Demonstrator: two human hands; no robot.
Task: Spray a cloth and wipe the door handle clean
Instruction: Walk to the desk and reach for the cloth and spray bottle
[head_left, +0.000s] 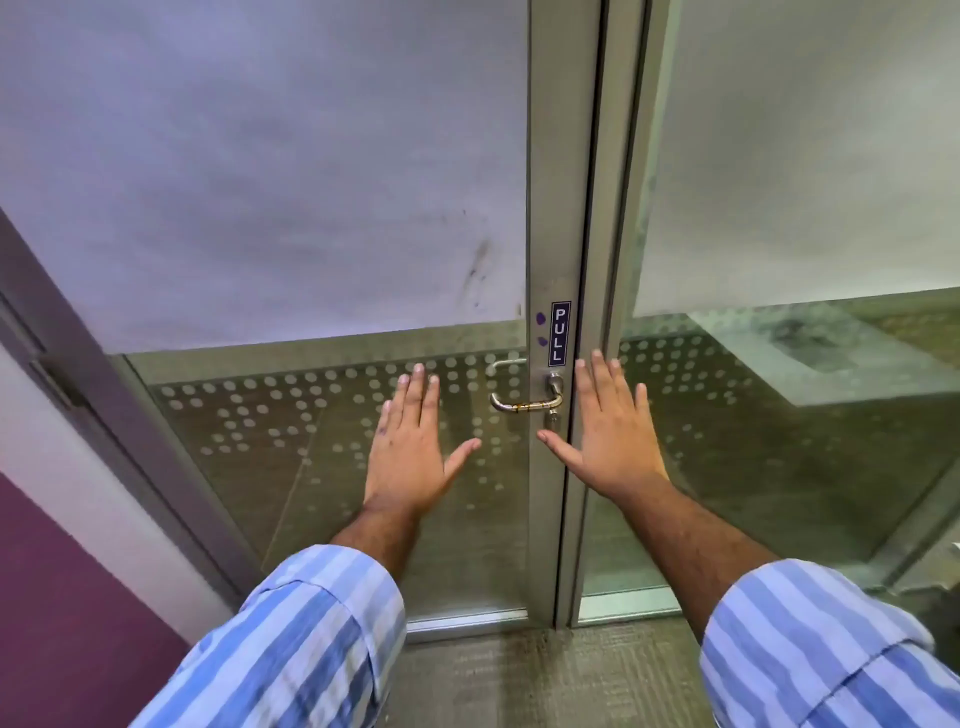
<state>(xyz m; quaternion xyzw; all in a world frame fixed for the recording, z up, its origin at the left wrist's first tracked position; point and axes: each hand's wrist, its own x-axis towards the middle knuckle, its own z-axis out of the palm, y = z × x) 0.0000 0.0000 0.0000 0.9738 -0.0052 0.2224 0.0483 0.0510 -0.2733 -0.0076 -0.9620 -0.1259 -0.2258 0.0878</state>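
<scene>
Empty and spread flat, fingers up: left hand (410, 447) before the glass of the door (322, 441), right hand (613, 436) over the frame's edge. Between them, near the door's right edge, the metal door handle (524, 404), just under a PULL sticker (560, 333). Striped sleeves (311, 623) rolled back on both forearms.
</scene>
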